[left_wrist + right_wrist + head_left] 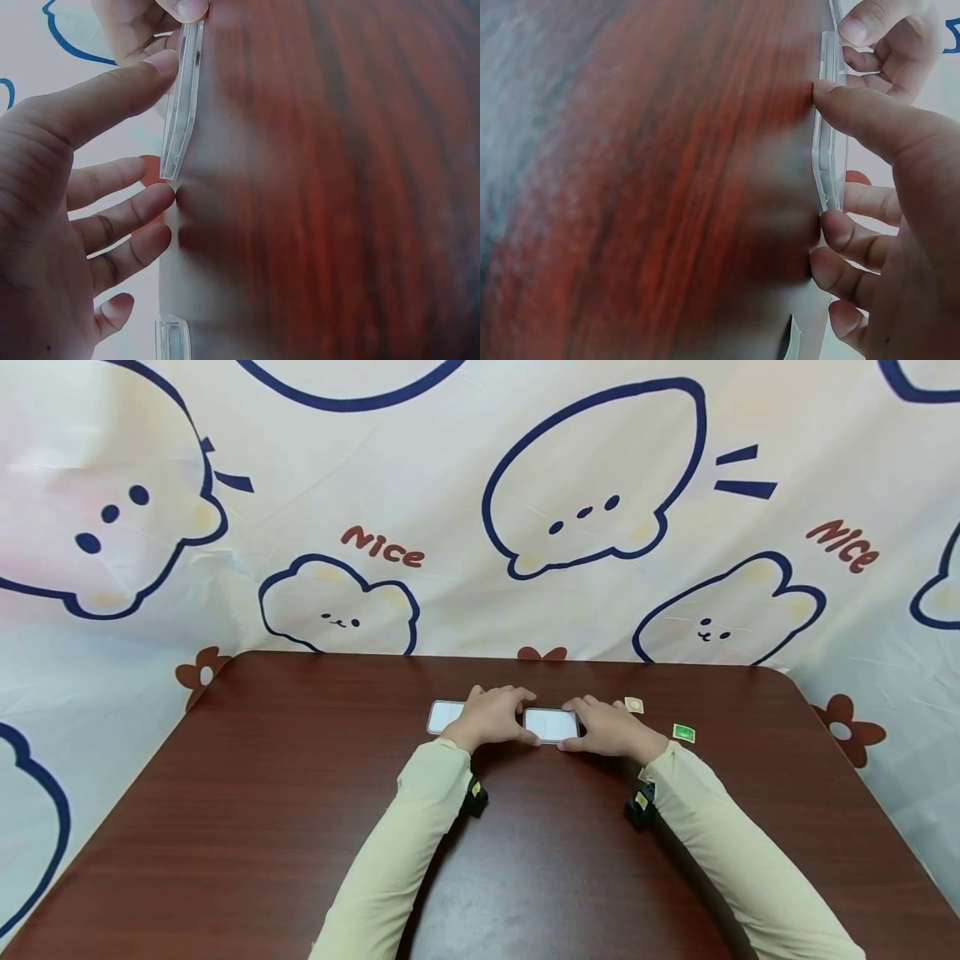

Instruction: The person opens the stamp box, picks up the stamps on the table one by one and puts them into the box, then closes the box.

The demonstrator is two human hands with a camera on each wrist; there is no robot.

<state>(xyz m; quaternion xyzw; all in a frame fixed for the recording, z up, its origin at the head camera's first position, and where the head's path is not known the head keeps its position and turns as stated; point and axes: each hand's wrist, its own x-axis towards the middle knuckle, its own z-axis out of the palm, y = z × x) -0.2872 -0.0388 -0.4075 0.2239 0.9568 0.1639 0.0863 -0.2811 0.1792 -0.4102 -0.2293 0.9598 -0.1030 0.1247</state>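
Observation:
A flat clear plastic case (pixel 551 725) with a white face lies on the table between the two hands. My left hand (pixel 491 717) holds its left end, thumb at the near edge and index finger toward the far edge. At the right end, my right hand (pixel 609 727) grips it the same way, its thumb (pixel 855 105) along the near side. The other fingers of both hands are spread, with tips close to the tabletop. A second similar case (pixel 444 716) lies left of the left hand, partly covered by it.
On the brown table (pixel 262 827), a small cream square piece (pixel 634 705) lies beyond the right hand. A small green piece (pixel 684 732) rests beside the right wrist. Behind the table's far edge hangs a printed cloth (pixel 450 468). Each wrist carries a black camera.

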